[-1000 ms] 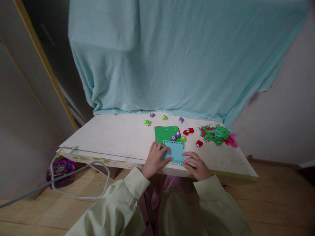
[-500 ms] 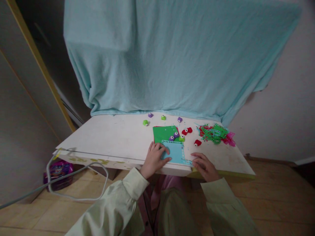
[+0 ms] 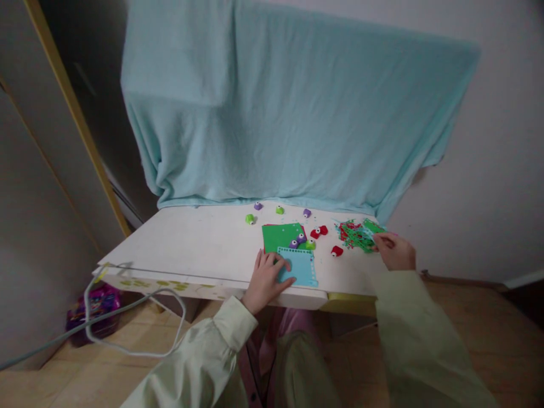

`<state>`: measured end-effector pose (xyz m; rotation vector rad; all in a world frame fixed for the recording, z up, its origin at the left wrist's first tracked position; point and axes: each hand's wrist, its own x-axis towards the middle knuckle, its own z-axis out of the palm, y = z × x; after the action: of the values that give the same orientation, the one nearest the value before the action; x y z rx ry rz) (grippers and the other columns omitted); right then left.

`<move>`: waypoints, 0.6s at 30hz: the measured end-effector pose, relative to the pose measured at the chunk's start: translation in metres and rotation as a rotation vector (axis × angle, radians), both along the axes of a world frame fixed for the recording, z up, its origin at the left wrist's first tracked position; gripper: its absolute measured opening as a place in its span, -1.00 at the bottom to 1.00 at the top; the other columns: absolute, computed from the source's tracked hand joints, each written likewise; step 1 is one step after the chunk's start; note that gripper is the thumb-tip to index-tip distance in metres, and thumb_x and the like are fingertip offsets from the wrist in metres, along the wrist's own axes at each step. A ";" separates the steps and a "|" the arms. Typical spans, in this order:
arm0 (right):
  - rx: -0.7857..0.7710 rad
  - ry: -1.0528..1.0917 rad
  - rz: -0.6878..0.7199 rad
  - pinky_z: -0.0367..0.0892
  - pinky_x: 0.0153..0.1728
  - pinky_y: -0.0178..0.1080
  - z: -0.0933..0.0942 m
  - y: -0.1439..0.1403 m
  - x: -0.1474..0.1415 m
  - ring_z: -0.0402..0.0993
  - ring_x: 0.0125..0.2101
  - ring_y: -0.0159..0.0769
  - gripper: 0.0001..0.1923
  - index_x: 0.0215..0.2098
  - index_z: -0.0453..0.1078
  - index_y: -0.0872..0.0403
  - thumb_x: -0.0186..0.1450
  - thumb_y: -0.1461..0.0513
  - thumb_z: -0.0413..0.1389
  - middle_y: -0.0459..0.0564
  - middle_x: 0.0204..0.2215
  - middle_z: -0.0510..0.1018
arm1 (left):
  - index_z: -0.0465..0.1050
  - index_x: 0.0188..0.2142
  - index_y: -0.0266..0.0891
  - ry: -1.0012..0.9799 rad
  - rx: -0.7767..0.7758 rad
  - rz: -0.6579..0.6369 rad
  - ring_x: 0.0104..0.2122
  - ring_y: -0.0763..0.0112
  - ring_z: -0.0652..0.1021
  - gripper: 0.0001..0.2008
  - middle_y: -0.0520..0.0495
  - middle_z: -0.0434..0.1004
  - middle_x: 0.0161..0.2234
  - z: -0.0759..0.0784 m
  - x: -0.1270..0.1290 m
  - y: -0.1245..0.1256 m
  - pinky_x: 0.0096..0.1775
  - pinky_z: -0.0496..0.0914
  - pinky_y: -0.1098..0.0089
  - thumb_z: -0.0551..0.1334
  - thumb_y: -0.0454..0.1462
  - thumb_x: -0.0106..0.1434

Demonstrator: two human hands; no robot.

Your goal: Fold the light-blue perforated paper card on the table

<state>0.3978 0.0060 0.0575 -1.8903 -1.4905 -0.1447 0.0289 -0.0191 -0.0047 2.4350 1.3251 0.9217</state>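
My left hand [image 3: 267, 277] rests with spread fingers on the left part of a light blue sheet of paper [image 3: 302, 269], pressing it to the table. Punched holes run along the sheet's top and right edges. It overlaps a green sheet [image 3: 280, 235] with red paper showing beneath. My right hand [image 3: 395, 249] is over a tangled pile of red, green and blue punched paper strips [image 3: 357, 235]. Its fingers are pinched together at the pile, apparently on a thin blue paper strip, partly hidden. Two purple toy pieces with eyes [image 3: 297, 240] and a green one [image 3: 310, 244] sit by the sheets' edge.
Red pieces with eyes [image 3: 337, 251] lie between the sheets and the pile. Several green and purple ones [image 3: 250, 219] are farther back on the white table [image 3: 182, 243]. A light blue cloth [image 3: 297, 113] hangs behind. A pale cable [image 3: 178, 334] loops off the front left edge.
My right hand has moved from the blue sheet's lower right corner, right and away from me to the strip pile. The strip at that corner is gone. My left hand stays on the sheet.
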 end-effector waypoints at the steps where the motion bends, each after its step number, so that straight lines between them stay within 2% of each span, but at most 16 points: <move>1: 0.005 -0.030 -0.012 0.33 -0.33 -0.14 0.003 0.011 0.006 0.46 -0.41 -0.11 -0.68 -0.33 0.45 0.14 0.18 0.06 0.04 0.05 -0.54 0.50 | 0.36 -0.25 -0.11 0.003 0.005 0.011 -0.05 0.19 0.30 -0.69 -0.01 0.28 -0.23 0.000 0.002 -0.001 0.17 -0.13 -0.03 0.28 -0.03 0.09; 3: 0.022 -0.106 -0.014 0.26 -0.19 -0.03 0.008 0.027 0.009 0.39 -0.23 0.01 -0.66 -0.27 0.43 0.20 0.13 0.10 0.09 0.18 -0.38 0.50 | 0.36 -0.27 -0.13 0.005 0.016 0.038 -0.07 0.17 0.31 -0.64 -0.02 0.28 -0.24 0.000 0.007 -0.003 0.16 -0.11 -0.05 0.28 0.03 0.05; 5: 0.047 -0.153 0.032 0.19 -0.08 0.01 0.010 0.030 -0.001 0.31 -0.10 0.05 -0.63 -0.18 0.40 0.20 0.13 0.12 0.11 0.24 -0.23 0.46 | 0.36 -0.29 -0.15 0.006 0.030 0.068 -0.09 0.16 0.33 -0.60 -0.03 0.29 -0.25 0.000 0.012 -0.004 0.16 -0.10 -0.07 0.26 0.07 0.04; 6: 0.053 -0.152 0.083 0.19 -0.06 -0.01 0.009 0.026 -0.011 0.30 -0.08 0.02 -0.64 -0.15 0.39 0.17 0.15 0.12 0.10 0.22 -0.19 0.44 | 0.35 -0.30 -0.16 0.006 0.036 0.079 -0.10 0.16 0.33 -0.60 -0.04 0.29 -0.25 0.000 0.015 -0.005 0.16 -0.10 -0.08 0.26 0.07 0.04; 8: 0.045 -0.071 0.302 0.26 -0.10 -0.07 0.004 0.010 -0.040 0.33 -0.11 -0.07 -0.69 -0.13 0.37 0.09 0.21 0.12 0.06 0.14 -0.13 0.42 | 0.35 -0.31 -0.18 0.007 0.045 0.081 -0.07 0.14 0.34 -0.63 -0.06 0.31 -0.22 0.001 0.019 -0.006 0.16 -0.09 -0.08 0.27 0.03 0.06; 11: -0.163 0.123 0.683 0.36 -0.24 -0.19 -0.013 -0.021 -0.089 0.41 -0.23 -0.22 -0.71 -0.07 0.34 0.00 0.25 0.14 0.06 0.02 -0.16 0.43 | 0.36 -0.22 -0.18 0.010 0.080 0.041 0.11 0.06 0.20 -0.71 -0.10 0.31 -0.06 0.005 0.024 -0.011 0.18 -0.14 -0.10 0.30 -0.11 0.11; 12: -0.219 0.142 0.754 0.35 -0.25 -0.21 -0.020 -0.030 -0.103 0.40 -0.23 -0.24 -0.71 -0.07 0.35 -0.01 0.23 0.17 0.09 0.00 -0.17 0.44 | 0.36 -0.18 -0.17 0.009 0.096 0.024 0.17 0.03 0.10 -0.71 -0.10 0.27 0.03 0.007 0.026 -0.012 0.18 -0.17 -0.12 0.29 -0.17 0.12; 15: -0.307 0.143 0.818 0.32 -0.30 -0.24 -0.040 -0.047 -0.128 0.38 -0.31 -0.26 -0.75 -0.18 0.40 0.01 0.14 0.22 0.19 -0.03 -0.28 0.45 | 0.35 -0.07 -0.15 0.000 0.099 -0.076 0.25 0.06 -0.08 -0.70 -0.04 0.13 0.18 0.007 0.029 -0.014 0.20 -0.20 -0.10 0.23 -0.30 0.18; 18: -0.333 0.156 0.808 0.29 -0.33 -0.25 -0.051 -0.049 -0.132 0.36 -0.37 -0.28 -0.78 -0.25 0.40 0.04 0.11 0.25 0.23 -0.06 -0.37 0.44 | 0.32 0.01 -0.13 -0.037 -0.008 -0.260 0.21 0.26 0.11 -0.69 -0.02 0.27 0.12 -0.002 0.030 -0.011 0.22 -0.01 0.09 0.10 -0.36 0.27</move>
<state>0.2659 -0.0431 0.0061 -1.3399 -2.1286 0.6390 0.0592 -0.0299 -0.0069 2.4942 0.9667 0.8859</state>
